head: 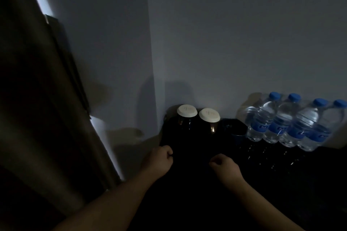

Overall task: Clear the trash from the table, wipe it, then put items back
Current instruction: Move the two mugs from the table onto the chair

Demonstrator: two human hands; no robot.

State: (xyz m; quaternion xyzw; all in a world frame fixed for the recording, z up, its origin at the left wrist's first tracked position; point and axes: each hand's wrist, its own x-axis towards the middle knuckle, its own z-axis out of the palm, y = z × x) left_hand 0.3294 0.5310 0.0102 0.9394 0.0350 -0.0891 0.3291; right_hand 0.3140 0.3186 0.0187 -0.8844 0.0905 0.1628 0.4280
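Barely lit. Low centre: left hand (161, 158) and right hand (226, 165), fingers curled; can't tell if holding anything. 2 lidded cups (187, 111) just beyond, 4 bottles (293, 124) centre right, all on dark table (281, 185). Risk: knocking cups or bottles over by reaching blind.

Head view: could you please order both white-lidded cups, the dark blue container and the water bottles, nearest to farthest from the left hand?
From the left hand:
1. left white-lidded cup, corner.
2. right white-lidded cup, beside it.
3. dark blue container, further right.
4. water bottles, far right.
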